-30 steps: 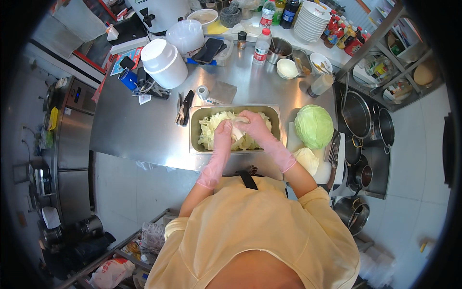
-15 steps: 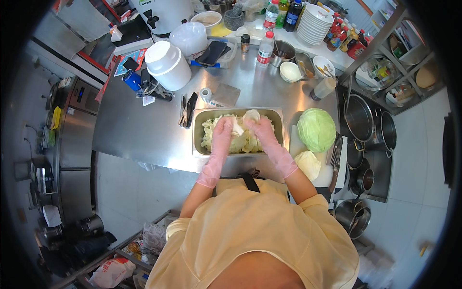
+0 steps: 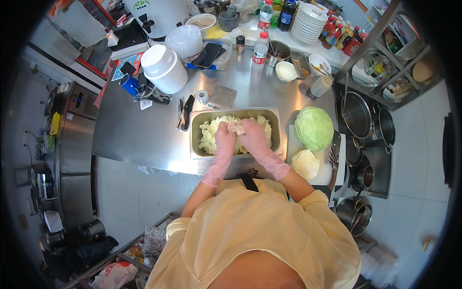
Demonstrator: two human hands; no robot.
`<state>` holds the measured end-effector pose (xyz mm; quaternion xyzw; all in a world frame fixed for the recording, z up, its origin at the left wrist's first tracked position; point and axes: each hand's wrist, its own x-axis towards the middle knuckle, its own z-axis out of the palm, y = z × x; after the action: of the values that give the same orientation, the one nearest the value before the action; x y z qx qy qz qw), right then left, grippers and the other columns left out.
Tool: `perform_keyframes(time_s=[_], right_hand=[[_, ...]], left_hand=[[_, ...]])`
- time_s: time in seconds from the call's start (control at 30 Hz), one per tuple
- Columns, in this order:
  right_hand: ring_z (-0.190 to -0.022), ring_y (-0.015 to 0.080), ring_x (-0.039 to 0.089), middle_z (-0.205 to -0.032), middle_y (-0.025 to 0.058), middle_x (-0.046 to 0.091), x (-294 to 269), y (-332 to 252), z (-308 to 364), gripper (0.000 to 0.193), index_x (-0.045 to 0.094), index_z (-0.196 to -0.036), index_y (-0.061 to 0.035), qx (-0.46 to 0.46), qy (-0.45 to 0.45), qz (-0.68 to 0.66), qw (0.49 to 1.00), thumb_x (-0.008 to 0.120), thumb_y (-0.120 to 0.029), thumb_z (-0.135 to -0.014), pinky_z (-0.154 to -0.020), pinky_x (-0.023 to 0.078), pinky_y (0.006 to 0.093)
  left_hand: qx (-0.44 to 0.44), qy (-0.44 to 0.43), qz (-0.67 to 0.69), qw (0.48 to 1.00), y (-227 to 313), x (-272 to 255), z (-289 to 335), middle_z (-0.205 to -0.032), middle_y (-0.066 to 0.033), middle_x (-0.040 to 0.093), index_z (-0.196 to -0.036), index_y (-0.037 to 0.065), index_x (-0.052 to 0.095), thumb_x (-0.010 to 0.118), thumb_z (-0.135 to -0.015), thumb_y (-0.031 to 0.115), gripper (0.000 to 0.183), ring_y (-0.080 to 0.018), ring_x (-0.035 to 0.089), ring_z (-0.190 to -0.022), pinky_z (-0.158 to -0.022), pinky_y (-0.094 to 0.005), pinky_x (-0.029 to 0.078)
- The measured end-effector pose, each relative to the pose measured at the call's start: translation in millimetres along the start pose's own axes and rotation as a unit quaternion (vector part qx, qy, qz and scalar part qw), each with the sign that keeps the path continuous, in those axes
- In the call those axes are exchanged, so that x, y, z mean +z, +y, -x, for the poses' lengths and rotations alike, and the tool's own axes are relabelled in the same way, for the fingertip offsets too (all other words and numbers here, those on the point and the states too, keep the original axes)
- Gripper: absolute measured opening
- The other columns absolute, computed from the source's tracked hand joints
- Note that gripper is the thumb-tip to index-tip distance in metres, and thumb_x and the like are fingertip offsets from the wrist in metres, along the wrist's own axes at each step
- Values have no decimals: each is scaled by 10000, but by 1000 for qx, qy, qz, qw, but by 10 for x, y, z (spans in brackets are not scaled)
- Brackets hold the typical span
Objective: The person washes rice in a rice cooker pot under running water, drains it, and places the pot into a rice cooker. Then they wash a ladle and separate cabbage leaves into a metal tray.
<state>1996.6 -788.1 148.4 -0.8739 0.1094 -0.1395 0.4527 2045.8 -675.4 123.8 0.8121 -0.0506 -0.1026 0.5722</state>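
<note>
Both my hands wear pink gloves and meet above a steel pan [image 3: 194,137] full of torn pale cabbage [image 3: 209,136]. My left hand [image 3: 225,136] is closed on one side of a cabbage leaf piece [image 3: 237,128]. From the other side, my right hand [image 3: 252,134] grips the same piece, its fingers partly hidden by the back of the hand. To the right of the pan, a whole green cabbage [image 3: 314,128] rests by a white cutting board [image 3: 323,177]. A smaller pale cabbage chunk [image 3: 305,164] sits nearer to me on that board.
A knife [image 3: 333,168] lies along the board's right side. Beyond the pan are a small scale [image 3: 222,97], scissors [image 3: 182,114], a white lidded tub [image 3: 164,70], a bottle [image 3: 260,50] and a white bowl [image 3: 286,72]. Pots [image 3: 356,115] stand at the right.
My hands have come together over the pan; before, they were slightly apart with pale leaf pieces at the fingers. The view has shifted slightly.
</note>
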Motion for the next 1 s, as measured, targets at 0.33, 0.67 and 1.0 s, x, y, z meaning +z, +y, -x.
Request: perform_keyframes(time_s=[0.33,0.67,1.0], right_hand=[[-635,98,549,-776,16,629,-197,58,-211,244,650,-919,-33,242,-179,-319,899,719,-210,-765,-482,382,258],[-564,76,491,-738,13,591,-420,19,-197,146,601,-866,-77,307,-240,-523,758,688,-154,-777,-444,310,221],[-502,72,473,-691,7,586,-513,65,-222,167,608,-853,-77,232,-286,-411,834,719,-179,-783,-399,313,224]], left_hand=[[-72,-125,130,981,12,-220,-6,-982,-32,593,-1154,38,544,537,-965,358,372,-95,552,-837,-632,-216,453],[-10,-290,182,940,192,-482,15,-851,59,568,-980,95,604,513,-976,379,299,-40,489,-744,-650,-180,407],[-16,-277,157,948,306,-524,77,-805,77,537,-879,132,611,502,-980,374,283,-26,458,-702,-587,-180,391]])
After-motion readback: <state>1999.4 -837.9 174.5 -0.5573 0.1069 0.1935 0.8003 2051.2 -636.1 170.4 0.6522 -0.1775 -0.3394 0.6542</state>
